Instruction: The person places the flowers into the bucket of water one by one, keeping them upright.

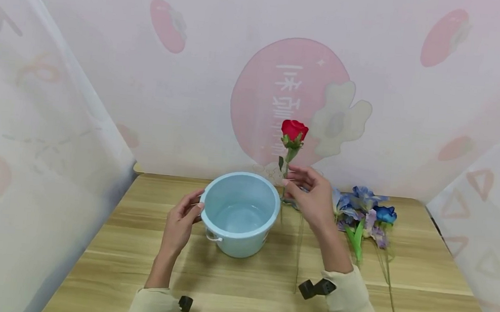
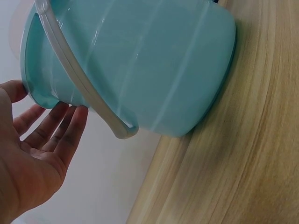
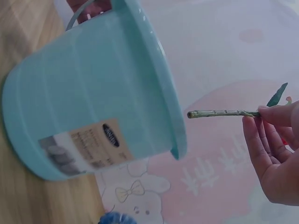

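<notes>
Rose: the red rose point(image 1: 294, 130) stands upright in the right hand point(image 1: 315, 201), bloom uppermost, beside the right side of the bucket point(image 1: 239, 247) and apart from it.
Stem: its cut lower end point(image 3: 190, 114) points down, near the rim level; a dark green leaf point(image 3: 278, 94) sticks out above the fingers.
Right grip: thumb and fingertips pinch the stem below the bloom.
Bucket: light blue, upright on the table point(image 1: 135, 245), mouth up, its inside bottom in view from above.
Left grip: the left hand point(image 1: 180, 219) pinches the rim at the left, thumb on the edge, fingers against the outer wall beneath it.
Handle: the pale handle point(image 2: 80, 81) hangs down against the outer wall.
Label: a printed label point(image 3: 86, 147) sits on the side towards the right hand.
Flowers: a bunch of blue and purple flowers point(image 1: 364, 200) lies on the table to the right of the right hand, with a deep blue rose point(image 1: 385, 214) at its right edge, green leaves point(image 1: 357, 237) and thin long stems point(image 1: 391, 292) stretching towards the person.
Sleeves: both sleeves point(image 1: 354, 309) are cream, each with a black device point(image 1: 316, 288) at the wrist.
Backdrop: a pale sheet point(image 1: 210, 98) with pink fruit prints stands behind the table.
</notes>
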Motion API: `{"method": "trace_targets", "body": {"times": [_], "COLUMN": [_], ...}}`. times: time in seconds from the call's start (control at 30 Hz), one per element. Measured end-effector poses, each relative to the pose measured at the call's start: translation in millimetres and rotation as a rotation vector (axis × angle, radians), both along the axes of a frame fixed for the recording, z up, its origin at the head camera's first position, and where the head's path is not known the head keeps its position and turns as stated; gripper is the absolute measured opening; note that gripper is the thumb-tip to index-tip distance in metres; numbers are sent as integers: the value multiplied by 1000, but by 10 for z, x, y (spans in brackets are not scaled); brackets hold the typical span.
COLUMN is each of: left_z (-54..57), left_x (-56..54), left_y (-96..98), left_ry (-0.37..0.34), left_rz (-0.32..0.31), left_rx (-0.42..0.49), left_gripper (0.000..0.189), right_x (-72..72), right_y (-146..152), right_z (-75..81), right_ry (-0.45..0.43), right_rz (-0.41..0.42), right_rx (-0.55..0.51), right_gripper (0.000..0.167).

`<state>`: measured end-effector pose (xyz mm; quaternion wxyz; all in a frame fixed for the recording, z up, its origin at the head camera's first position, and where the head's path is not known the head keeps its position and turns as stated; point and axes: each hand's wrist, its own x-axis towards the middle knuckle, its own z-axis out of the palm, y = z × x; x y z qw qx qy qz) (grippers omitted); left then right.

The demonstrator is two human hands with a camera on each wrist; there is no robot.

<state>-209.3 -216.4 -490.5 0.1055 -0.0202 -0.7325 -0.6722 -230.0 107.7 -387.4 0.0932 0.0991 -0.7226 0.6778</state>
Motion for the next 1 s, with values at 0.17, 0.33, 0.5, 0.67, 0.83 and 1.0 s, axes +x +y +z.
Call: {"method": "trace_targets", "body": {"times": [0.17, 0.33, 0.5, 0.67, 0.83, 1.0], "left_z": [3, 12, 13, 10, -3, -13], "left_x": [3, -11, -18, -22, -35, -44], "left_y": [-8, -16, -21, -10, -1, 6], "left_ry": [-3, 0, -3, 9, 27, 34], "left_rz": [3, -5, 1, -3, -4, -6], "left_rx": [-1, 2, -4, 0, 11, 20], "left_gripper": [41, 42, 41, 41, 41, 41], "right_x": [-69, -145, -240, -309, -343, -366], "right_y": [-171, -330, -466, -558, -633, -698], "right_z": [118, 161, 124, 14, -105, -179], "right_ry": [33, 44, 23, -3, 3, -14], "right_rz": [27, 43, 42, 44, 67, 97], "right_rx": [-46, -99, -93, -33, 29, 96], "right_gripper": [37, 37, 37, 36, 31, 30]}}
